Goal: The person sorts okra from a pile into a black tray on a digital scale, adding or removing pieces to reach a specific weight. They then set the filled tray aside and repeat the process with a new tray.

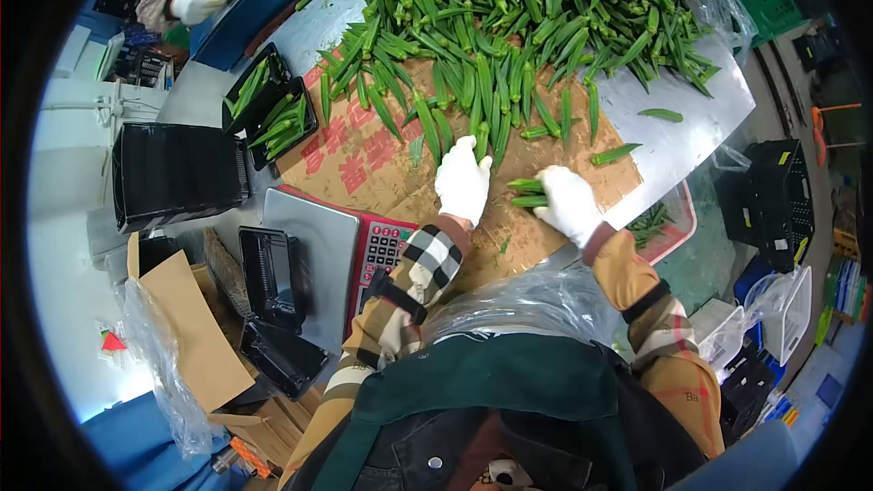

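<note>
A big heap of green okra (pixel 509 0) spreads over the far side of the table, its near pods loose on a flattened cardboard sheet (pixel 400 177) with red print. My left hand (pixel 462 184), in a white glove, is at the heap's near edge, its fingers closed on the end of an okra pod (pixel 482 138). Farther right, my gloved right hand (pixel 569 205) grips a few okra pods (pixel 526 193) that point left. Two loose pods lie to the right, one okra pod (pixel 615 154) on the cardboard's edge and another on the bare metal.
Black trays of okra (pixel 284 127) stand at the left. A scale (pixel 314 245) with a red keypad is beside my left forearm, with empty black trays (pixel 273 277) on it. A pink-rimmed basket (pixel 684 218) sits below the right edge. Another person's gloved hand (pixel 196 6) shows at upper left.
</note>
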Demonstrator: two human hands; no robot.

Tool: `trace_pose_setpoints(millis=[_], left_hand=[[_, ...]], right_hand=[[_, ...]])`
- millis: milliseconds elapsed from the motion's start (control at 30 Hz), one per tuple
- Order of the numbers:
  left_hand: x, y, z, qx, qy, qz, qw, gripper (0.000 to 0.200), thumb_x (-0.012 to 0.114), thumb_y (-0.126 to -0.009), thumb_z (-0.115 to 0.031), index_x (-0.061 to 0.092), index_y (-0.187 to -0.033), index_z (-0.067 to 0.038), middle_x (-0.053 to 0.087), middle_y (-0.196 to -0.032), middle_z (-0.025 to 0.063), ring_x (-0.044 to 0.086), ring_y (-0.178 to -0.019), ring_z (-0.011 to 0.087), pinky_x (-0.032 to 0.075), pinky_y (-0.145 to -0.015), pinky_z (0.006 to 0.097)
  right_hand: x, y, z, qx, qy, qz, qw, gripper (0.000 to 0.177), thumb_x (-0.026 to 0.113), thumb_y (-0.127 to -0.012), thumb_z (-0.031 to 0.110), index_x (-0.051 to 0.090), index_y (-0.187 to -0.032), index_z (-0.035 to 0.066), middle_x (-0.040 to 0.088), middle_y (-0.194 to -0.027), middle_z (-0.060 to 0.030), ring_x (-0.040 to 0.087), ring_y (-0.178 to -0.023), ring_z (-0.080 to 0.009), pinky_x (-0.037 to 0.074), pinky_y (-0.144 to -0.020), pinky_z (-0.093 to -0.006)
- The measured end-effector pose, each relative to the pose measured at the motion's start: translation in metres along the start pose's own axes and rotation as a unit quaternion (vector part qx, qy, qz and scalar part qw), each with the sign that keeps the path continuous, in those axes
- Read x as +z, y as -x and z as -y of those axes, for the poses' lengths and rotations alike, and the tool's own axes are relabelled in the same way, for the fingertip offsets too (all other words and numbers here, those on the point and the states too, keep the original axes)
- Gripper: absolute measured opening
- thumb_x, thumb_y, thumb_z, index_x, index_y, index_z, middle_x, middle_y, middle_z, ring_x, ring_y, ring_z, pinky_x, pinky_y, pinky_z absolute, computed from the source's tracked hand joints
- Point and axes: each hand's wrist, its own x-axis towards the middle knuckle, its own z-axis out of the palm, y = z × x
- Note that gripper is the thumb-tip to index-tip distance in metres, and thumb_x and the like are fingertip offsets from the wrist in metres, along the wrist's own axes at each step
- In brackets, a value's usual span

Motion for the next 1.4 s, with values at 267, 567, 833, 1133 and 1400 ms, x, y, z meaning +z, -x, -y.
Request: trace_pose_setpoints(millis=[267,567,833,1133,1400], left_hand=[[-0.058,-0.051,0.034,-0.122,0.149,-0.093,0.977,0.026,0.065,-0.083,-0.005,0.059,-0.108,-0.002,0.061,-0.104,0.0164,0.060,-0.100,0.0312,0.048,-0.089,0.0407],[-0.060,-0.083,0.032,-0.137,0.127,-0.040,0.982,0.039,0.077,-0.082,-0.022,0.063,-0.113,-0.004,0.073,-0.099,0.0159,0.071,-0.093,0.0300,0.054,-0.082,0.0394],[-0.024,-0.130,-0.016,0.006,0.032,-0.019,0.999,0.033,0.077,-0.079,-0.027,0.066,-0.095,0.000,0.070,-0.090,0.0228,0.068,-0.089,0.0423,0.054,-0.080,0.0476],[-0.056,-0.112,0.023,-0.153,0.595,0.144,0.776,0.015,0.070,-0.093,-0.011,0.068,-0.106,-0.003,0.070,-0.094,0.0040,0.066,-0.079,0.0158,0.052,-0.068,0.0330],[-0.068,-0.029,-0.003,-0.158,0.460,0.267,0.832,0.029,0.071,-0.090,-0.013,0.064,-0.115,0.000,0.069,-0.098,0.0056,0.065,-0.084,0.0133,0.053,-0.076,0.0291]], right_hand=[[-0.033,0.029,-0.121,0.074,0.134,-0.139,0.978,0.048,0.074,-0.064,0.002,0.064,-0.111,0.008,0.065,-0.108,-0.0139,0.058,-0.108,-0.0356,0.049,-0.093,-0.0437],[-0.032,-0.003,-0.135,0.284,-0.183,-0.188,0.922,0.039,0.073,-0.082,0.012,0.064,-0.119,0.002,0.072,-0.105,-0.0186,0.069,-0.100,-0.0355,0.054,-0.089,-0.0402],[-0.019,-0.089,-0.111,0.259,-0.096,-0.182,0.944,0.051,0.083,-0.074,0.028,0.066,-0.115,0.002,0.068,-0.108,-0.0252,0.066,-0.104,-0.0427,0.053,-0.091,-0.0461],[-0.033,-0.083,-0.114,0.332,-0.284,-0.169,0.884,0.049,0.075,-0.074,0.010,0.063,-0.119,-0.002,0.075,-0.104,-0.0171,0.073,-0.094,-0.0262,0.056,-0.085,-0.0342],[-0.018,-0.104,-0.057,0.327,-0.141,-0.117,0.927,0.075,0.084,-0.075,0.031,0.055,-0.135,-0.002,0.071,-0.117,-0.0233,0.068,-0.111,-0.0346,0.052,-0.096,-0.0388]])
